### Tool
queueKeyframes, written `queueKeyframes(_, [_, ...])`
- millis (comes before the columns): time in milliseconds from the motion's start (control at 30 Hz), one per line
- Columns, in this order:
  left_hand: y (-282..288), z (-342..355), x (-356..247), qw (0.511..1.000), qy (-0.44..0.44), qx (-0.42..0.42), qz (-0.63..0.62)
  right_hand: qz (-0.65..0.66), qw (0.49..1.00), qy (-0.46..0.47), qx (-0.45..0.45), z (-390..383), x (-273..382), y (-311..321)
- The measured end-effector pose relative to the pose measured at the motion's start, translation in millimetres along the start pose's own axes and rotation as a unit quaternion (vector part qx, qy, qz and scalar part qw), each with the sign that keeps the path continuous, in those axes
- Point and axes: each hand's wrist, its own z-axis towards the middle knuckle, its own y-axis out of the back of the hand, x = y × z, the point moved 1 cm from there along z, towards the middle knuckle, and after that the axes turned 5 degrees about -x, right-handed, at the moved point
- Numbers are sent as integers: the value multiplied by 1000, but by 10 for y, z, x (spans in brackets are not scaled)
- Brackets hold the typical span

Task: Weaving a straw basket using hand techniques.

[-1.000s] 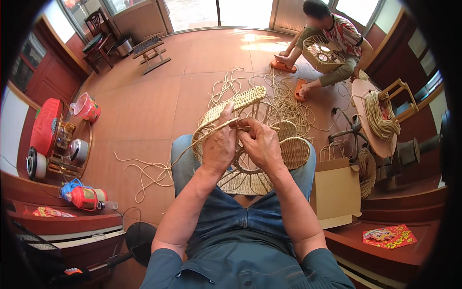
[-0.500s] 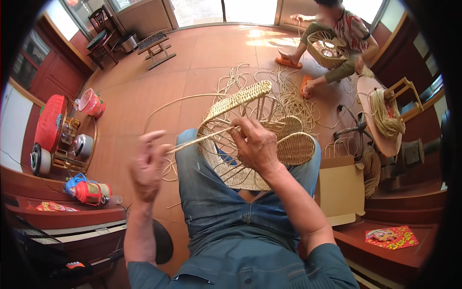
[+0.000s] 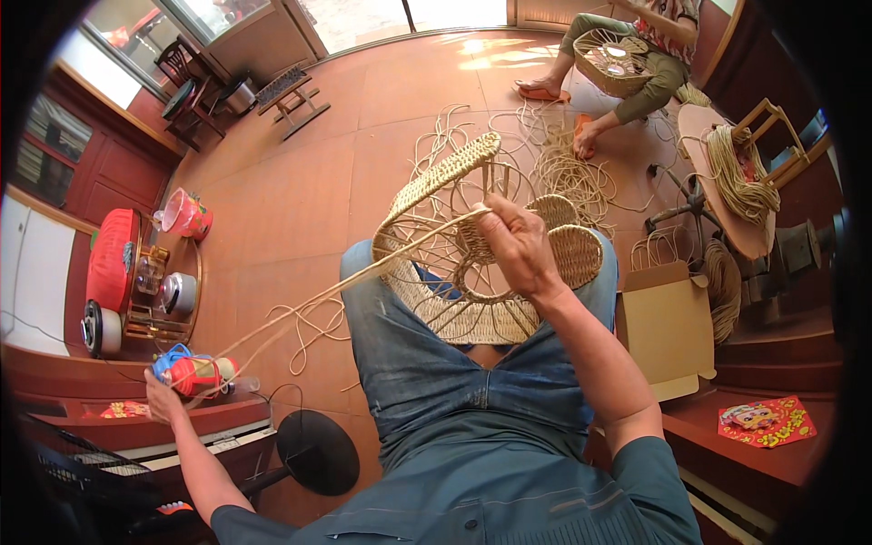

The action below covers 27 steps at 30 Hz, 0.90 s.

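A half-woven straw basket (image 3: 445, 322) with a bare wire frame rests across my thighs, its woven rim band (image 3: 445, 179) slanting up at the far side. Rounded woven lobes (image 3: 576, 256) sit at its right. My right hand (image 3: 520, 243) is closed over the frame, pinching straw cord (image 3: 363, 275) between thumb and fingers. From there two strands of it stretch down to the left. At their far end, beside a red and blue object on the bench, my left hand (image 3: 165, 400) is closed around the cord; its fingertips are partly hidden.
Loose cord (image 3: 572, 173) lies tangled on the floor ahead. Another person (image 3: 627, 73) sits at the far right holding a similar frame. An open cardboard box (image 3: 668, 331) stands at my right, a fan base (image 3: 318, 452) at my left. Cord coils hang on a wooden stand (image 3: 740, 173).
My left hand has swung far out to the left and down, drawing the strands long. My right hand has moved slightly right and up. The view has shifted a little.
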Motion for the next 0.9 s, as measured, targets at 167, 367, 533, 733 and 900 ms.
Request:
queueKeyframes(167, [349,25,-283,991,47,104,65,97,993,-66,20,9,-80,129])
queueKeyframes(367, [1456,-2009,-2854,765,-455,111,-443,238,955,-175,35,66,-27,224])
queueKeyframes(533, [2495,-3500,-4429,607,-557,48,-564,253,943,-213,9,94,17,298])
queueKeyframes(733, [2597,-3254,-5355,651,-414,4,-636,243,947,-211,0,77,97,450])
queueKeyframes(900, [2541,-3217,-5500,690,-414,35,-593,193,972,-135,1,134,210,453])
